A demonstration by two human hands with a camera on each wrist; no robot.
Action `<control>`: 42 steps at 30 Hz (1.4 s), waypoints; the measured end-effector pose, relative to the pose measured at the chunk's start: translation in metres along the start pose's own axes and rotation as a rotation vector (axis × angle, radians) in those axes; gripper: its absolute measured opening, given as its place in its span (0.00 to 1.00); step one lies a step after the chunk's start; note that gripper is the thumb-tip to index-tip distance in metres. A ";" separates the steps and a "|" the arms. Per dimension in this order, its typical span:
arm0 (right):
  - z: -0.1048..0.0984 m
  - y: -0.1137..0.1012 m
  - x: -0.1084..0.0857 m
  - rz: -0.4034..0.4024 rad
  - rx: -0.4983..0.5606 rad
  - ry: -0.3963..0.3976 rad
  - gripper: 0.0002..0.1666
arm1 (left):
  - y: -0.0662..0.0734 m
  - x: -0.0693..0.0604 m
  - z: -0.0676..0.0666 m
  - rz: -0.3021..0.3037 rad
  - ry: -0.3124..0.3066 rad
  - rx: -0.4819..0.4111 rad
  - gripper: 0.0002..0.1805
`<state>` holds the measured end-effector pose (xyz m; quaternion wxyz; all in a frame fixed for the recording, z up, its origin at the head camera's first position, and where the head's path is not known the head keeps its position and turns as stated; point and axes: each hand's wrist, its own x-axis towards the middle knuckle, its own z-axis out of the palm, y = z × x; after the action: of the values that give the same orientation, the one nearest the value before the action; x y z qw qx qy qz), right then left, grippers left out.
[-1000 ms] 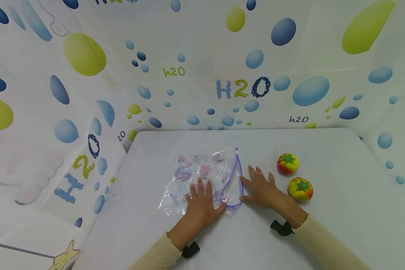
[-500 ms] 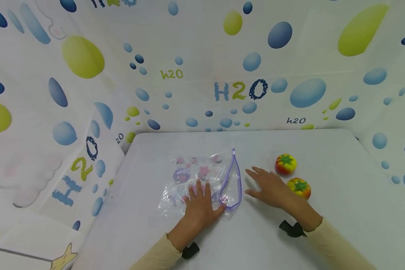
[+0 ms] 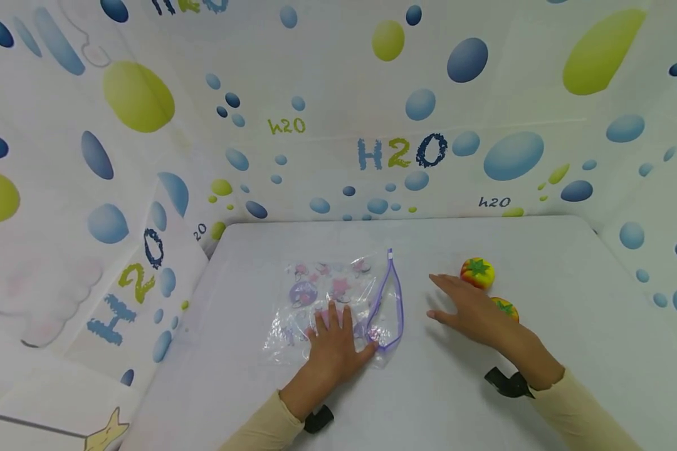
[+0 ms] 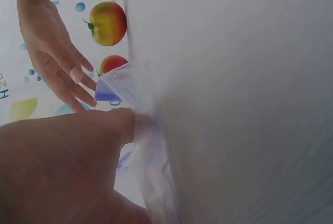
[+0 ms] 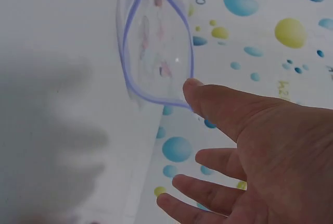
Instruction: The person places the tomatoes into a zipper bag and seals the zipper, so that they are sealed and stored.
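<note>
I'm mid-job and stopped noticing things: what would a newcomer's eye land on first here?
Probably the two red-and-yellow fruits with green tops, right of the bag, the nearer one partly hidden behind the right hand in the head view. Next, the clear printed bag under the left hand, its purple-edged mouth gaping rightward. Behind the table, the large H2O lettering also stands out.

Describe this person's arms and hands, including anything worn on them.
The left sleeve and right sleeve are long, plain and beige. The left hand and right hand are bare; no gloves or rings show. Near the cuffs are a left black fitting and a right black fitting, both stubby, likely wrist cameras.
</note>
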<state>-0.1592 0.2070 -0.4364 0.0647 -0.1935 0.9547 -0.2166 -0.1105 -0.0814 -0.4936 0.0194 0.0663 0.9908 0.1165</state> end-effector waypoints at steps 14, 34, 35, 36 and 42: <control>-0.017 0.017 -0.010 0.049 0.019 0.001 0.48 | 0.000 0.000 0.000 -0.016 -0.022 -0.007 0.54; -0.035 0.045 -0.024 0.187 0.103 -0.051 0.54 | 0.001 0.000 -0.001 -0.027 -0.042 -0.014 0.54; -0.035 0.046 -0.025 0.192 0.106 -0.052 0.54 | 0.001 0.000 -0.001 -0.025 -0.042 -0.013 0.54; -0.035 0.048 -0.026 0.190 0.109 -0.052 0.54 | 0.001 0.000 -0.001 -0.023 -0.041 -0.013 0.54; -0.035 0.058 -0.034 0.208 0.129 -0.064 0.55 | 0.001 0.000 -0.002 -0.017 -0.040 -0.017 0.55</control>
<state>-0.1551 0.2824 -0.4290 0.1294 -0.0955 0.9512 -0.2633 -0.1105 -0.0813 -0.4914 0.0408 0.0598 0.9897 0.1234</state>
